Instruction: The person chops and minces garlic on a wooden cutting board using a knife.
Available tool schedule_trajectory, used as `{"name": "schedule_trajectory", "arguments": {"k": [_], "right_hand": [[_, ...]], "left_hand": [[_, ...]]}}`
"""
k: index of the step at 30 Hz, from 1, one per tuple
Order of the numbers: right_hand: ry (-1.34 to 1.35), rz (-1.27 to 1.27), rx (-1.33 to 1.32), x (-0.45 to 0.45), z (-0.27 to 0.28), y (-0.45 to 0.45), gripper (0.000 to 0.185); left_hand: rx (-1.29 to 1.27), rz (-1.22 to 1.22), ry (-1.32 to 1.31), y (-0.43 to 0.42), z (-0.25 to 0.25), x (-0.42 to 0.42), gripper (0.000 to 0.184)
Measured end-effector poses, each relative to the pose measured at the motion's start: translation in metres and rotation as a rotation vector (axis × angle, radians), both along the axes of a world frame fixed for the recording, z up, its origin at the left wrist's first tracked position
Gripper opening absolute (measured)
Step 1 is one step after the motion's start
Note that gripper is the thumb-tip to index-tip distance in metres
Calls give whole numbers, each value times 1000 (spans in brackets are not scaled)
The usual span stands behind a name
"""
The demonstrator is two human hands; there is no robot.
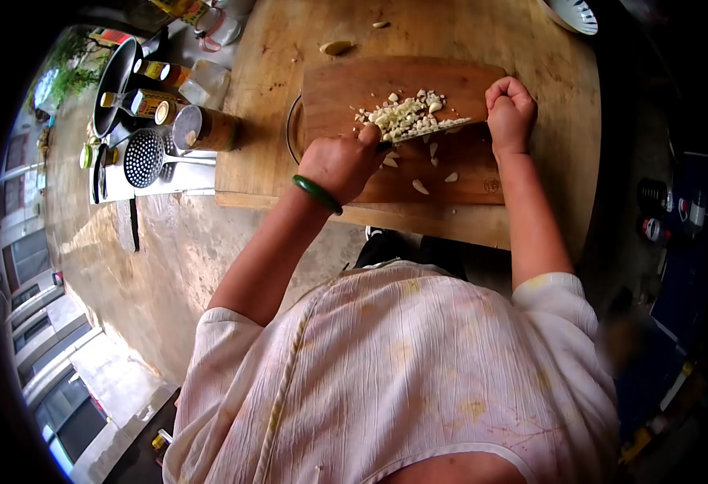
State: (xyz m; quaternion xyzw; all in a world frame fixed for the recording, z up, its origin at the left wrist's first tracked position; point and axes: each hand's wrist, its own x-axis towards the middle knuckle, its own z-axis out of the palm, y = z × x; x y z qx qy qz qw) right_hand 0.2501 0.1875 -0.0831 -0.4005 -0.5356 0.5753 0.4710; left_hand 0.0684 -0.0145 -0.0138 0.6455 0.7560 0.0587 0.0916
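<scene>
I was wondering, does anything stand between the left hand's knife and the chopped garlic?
Nothing visible does: the knife in the left hand reaches along the near side of the chopped garlic heaped on the cutting board.

There are two bare hands, one left [338,165] and one right [511,113], one dark-handled metal knife [442,129], one reddish-brown wooden chopping board [467,81] and one heap of small, pale chopped pieces [406,117] too many to count, besides at least four larger pale slivers [421,187] on the board and two yellowish pieces [336,48] beyond it. Also countable are one dark green bangle [317,194], one light-brown wooden table [265,48], one round perforated metal skimmer [144,157], one round black pan [118,81], one pale dish [576,14] and at least five jars and bottles [218,129].
</scene>
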Motion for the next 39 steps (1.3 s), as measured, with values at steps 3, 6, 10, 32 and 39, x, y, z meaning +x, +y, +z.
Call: {"name": "schedule_trajectory", "arguments": {"k": [3,6,10,32,39], "right_hand": [[-70,-52,14,-5,3,2,23],[47,-50,-124,-27,11,16,23],[-87,-18,-25,-66,4,11,20],[55,68,-199,-41,9,0,25],[-104,34,36,-34,-9,-6,22]], "left_hand": [[-4,-38,-79,6,3,-14,31],[-30,-58,-4,20,37,-36,29],[60,-69,12,12,20,-70,32],[-98,7,-24,11,46,-40,30],[-59,1,-133,2,5,-52,29]]}}
